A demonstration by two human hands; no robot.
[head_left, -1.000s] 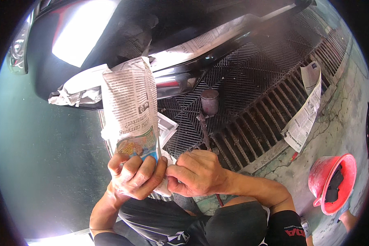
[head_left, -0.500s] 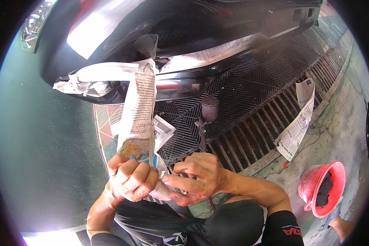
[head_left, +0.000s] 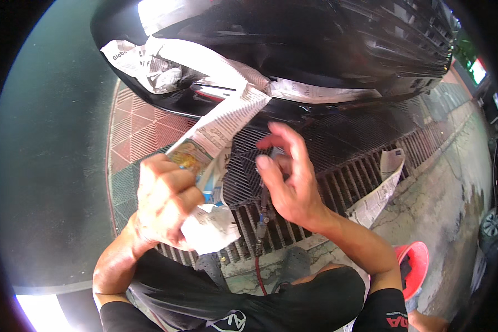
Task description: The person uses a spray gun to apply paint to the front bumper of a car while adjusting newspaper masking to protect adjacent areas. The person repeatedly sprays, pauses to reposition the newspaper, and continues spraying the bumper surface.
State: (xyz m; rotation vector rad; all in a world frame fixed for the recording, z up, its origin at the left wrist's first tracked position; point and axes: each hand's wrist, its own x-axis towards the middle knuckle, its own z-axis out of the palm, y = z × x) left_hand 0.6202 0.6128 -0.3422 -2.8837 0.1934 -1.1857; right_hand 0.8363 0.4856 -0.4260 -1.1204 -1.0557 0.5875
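Note:
My left hand (head_left: 169, 202) is closed around the near end of a newspaper strip (head_left: 227, 119). The strip runs up and away to the black car bumper (head_left: 315, 50), where its far end lies against the lower opening. A loose white paper flap (head_left: 210, 229) hangs beside my left fingers. To the right, my right hand (head_left: 293, 180) is raised with thumb and fingers apart and nothing in it. More newspaper (head_left: 321, 91) lines the bumper's lower slot, and a crumpled newspaper sheet (head_left: 163, 74) covers its left corner.
Below my right hand, a tool with a red hose (head_left: 260, 271) sits partly hidden on the grating (head_left: 337, 199). Another newspaper strip (head_left: 379, 196) lies right of it. A red bucket (head_left: 418, 268) with dark contents stands at lower right. A dark green panel (head_left: 50, 166) fills the left.
My right hand has let go of the paper and moved up and right, fingers spreading. My left hand keeps its hold. The view has shifted, with the bumper now higher and further right.

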